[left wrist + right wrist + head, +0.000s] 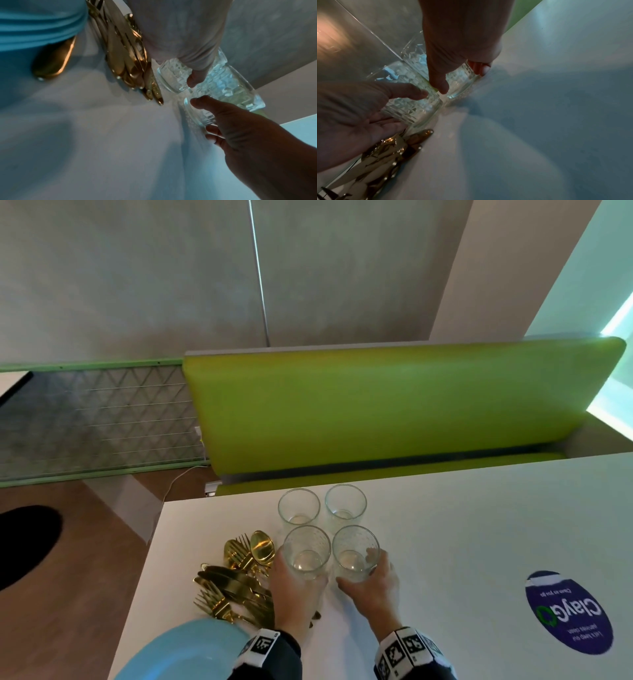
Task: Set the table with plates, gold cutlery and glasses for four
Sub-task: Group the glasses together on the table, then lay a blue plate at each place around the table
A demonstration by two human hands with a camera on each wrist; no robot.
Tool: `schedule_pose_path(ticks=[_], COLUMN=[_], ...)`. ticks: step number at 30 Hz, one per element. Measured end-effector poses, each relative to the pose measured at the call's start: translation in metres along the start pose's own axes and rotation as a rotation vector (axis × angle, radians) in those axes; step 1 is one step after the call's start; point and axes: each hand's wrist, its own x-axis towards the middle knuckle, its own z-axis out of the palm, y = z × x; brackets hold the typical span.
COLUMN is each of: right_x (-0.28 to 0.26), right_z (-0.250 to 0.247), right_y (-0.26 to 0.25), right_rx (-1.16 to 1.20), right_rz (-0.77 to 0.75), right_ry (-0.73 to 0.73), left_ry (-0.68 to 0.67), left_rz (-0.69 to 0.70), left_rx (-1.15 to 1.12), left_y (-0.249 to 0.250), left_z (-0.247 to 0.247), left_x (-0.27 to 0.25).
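Four clear patterned glasses stand in a square on the white table [479, 525]. My left hand [300, 568] wraps the near-left glass [306, 542], thumb on its right side. My right hand [355, 568] wraps the near-right glass [355, 539], fingers on its far side. Both glasses stand on the table. Two far glasses [298, 506] [345, 503] stand free behind them. A pile of gold cutlery [236, 577] lies just left of my left hand. A light blue plate [191, 652] sits at the near-left edge. In the right wrist view the thumb [440, 86] presses the right-hand glass [460, 83].
A green bench [376, 405] runs along the table's far side. A round purple sticker [568, 613] marks the table to the right. The table's left edge drops to a wooden floor [68, 594]. The cutlery handles [130, 65] lie close beside the left glass [171, 77].
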Motion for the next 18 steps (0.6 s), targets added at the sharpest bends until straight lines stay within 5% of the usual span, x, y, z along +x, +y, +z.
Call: schedule_pose_path(ticks=[12, 18], right_x=[-0.023, -0.075], right_z=[-0.016, -0.022], right_y=[-0.002, 0.003], right_rx=[-0.103, -0.266], right_rz=[0.108, 0.078], right_ry=[-0.076, -0.239], left_ry=[-0.018, 0.134], left_rz=[-0.032, -0.042], left_rx=[0.060, 0.096], left_y=[0.019, 0.009], left_z=[-0.026, -0.079], left_x=[-0.027, -0.064])
